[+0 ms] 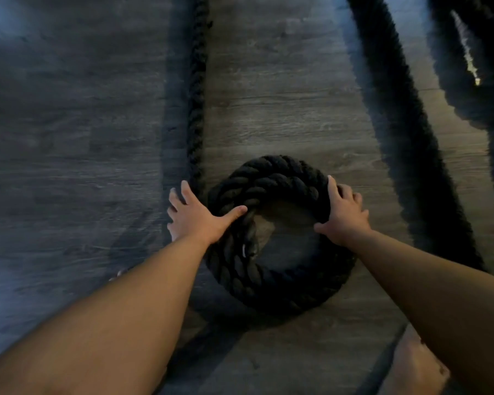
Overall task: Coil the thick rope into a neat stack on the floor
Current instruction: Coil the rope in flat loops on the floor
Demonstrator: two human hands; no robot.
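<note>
Partly coiled rope (pixel 271 178), tail (pixel 196 109) running straight ahead

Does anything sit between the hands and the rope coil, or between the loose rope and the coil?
Nothing visible does. The left hand rests on the left side of the coil, and the right hand grips its right side. Only bare floor lies between the coil and the loose rope beyond it.
</note>
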